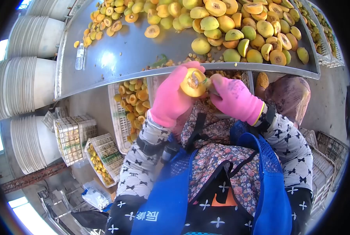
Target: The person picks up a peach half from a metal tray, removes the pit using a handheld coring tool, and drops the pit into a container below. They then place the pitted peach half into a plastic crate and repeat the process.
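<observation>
Both of my hands wear pink gloves and meet just over the near edge of the metal table. A halved yellow peach (pixel 193 83) sits in my left hand (pixel 170 94), its cut face and hollow turned up. My right hand (pixel 236 96) is closed on a small hand tool (pixel 207 83), mostly hidden by the fingers, which touches the fruit's right side. The tool's exact kind does not show. Beyond my hands, a heap of yellow-green peaches (pixel 222 27), many of them halved, covers the far part of the table.
The metal table (pixel 100 74) has a raised rim. A water bottle (pixel 79 56) lies at its left. Below stands a crate (pixel 120 129) of peach halves; more crates (pixel 75 137) and stacked white tubs (pixel 14 88) are on the left. Another person's leg (pixel 288 98) is at right.
</observation>
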Available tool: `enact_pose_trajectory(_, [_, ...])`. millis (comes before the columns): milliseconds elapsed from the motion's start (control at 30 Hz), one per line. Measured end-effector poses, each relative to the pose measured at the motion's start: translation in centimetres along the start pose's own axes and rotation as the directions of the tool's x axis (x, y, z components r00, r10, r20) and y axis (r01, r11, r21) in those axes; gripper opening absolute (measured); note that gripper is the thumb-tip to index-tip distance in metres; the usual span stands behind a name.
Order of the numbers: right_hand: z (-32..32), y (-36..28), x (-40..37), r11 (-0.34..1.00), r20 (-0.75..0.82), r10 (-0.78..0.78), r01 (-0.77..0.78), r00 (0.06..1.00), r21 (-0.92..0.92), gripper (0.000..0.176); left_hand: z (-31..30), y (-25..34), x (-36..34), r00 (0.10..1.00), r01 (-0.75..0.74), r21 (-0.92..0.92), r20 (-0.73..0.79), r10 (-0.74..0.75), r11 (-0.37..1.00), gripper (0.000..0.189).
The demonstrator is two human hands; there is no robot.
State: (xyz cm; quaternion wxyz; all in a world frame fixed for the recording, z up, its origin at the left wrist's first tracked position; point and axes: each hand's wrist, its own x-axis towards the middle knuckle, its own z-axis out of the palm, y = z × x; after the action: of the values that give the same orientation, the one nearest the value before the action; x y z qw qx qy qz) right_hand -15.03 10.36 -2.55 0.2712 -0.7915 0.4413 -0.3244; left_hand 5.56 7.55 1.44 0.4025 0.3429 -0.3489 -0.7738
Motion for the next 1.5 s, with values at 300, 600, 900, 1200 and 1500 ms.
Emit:
enact_pose_trajectory(300, [0.4,-2.8,-0.7,0.993,-0.139,0.115,-0.113,0.984,0.027,0.031,2.5,-0.2,0.2,0.984,-0.177,-0.299,-0.028,0.176,0.938,0.038])
enact_pose_trajectory(600, [-0.2,-3.0,-0.6,0.980,0.012,0.103,-0.099,0.995,-0.175,0.029,4.2,-1.3,0.0,0.955,-0.235,-0.233,-0.234,0.180,0.944,0.029])
enact_pose_trajectory(900, [4.0,-2.9,0.6,0.920,-0.020,0.199,-0.180,0.980,0.349,0.024,3.1,-2.7,1.6,0.876,-0.337,-0.055,-0.385,0.291,0.940,0.028])
enact_pose_trajectory(1200, [3.9,-1.0,-0.4,0.985,0.316,0.102,-0.142,0.943,0.104,0.035,-2.0,-2.7,-1.2,0.989,0.031,-0.353,-0.124,-0.080,0.935,0.027])
enact_pose_trajectory(1500, [6.5,-2.6,1.3,0.640,0.561,0.386,-0.651,0.732,0.409,0.025,-2.6,-5.9,-0.1,0.859,-0.248,-0.160,-0.493,0.141,0.955,0.035])
